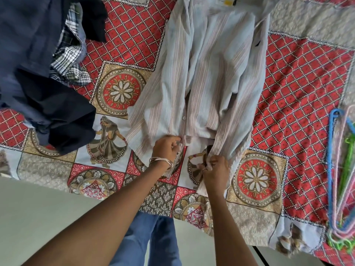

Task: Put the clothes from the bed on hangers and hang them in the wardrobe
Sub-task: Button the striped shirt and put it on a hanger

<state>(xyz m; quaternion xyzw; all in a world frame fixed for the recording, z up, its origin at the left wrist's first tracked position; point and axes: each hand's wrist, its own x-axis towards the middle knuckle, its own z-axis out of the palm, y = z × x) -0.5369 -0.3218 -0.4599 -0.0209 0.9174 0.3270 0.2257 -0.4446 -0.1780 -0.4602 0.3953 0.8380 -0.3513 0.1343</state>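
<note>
A pale blue striped shirt [209,70] lies spread on the bed, its collar at the far side and its hem toward me. My left hand [167,148] pinches the left front edge at the hem, beside the button strip. My right hand [215,169] grips the right front edge at the hem. Both hands are closed on the fabric. A pile of dark navy clothes [38,73] with a checked garment [69,54] lies at the far left. Several plastic hangers [340,169], blue, pink and green, lie at the right edge of the bed.
The bed is covered by a red, gold and grey patterned sheet [299,93]. Its near edge runs diagonally across the lower part of the view, with pale floor [38,217] below. My blue trouser legs [146,240] stand against the bed edge.
</note>
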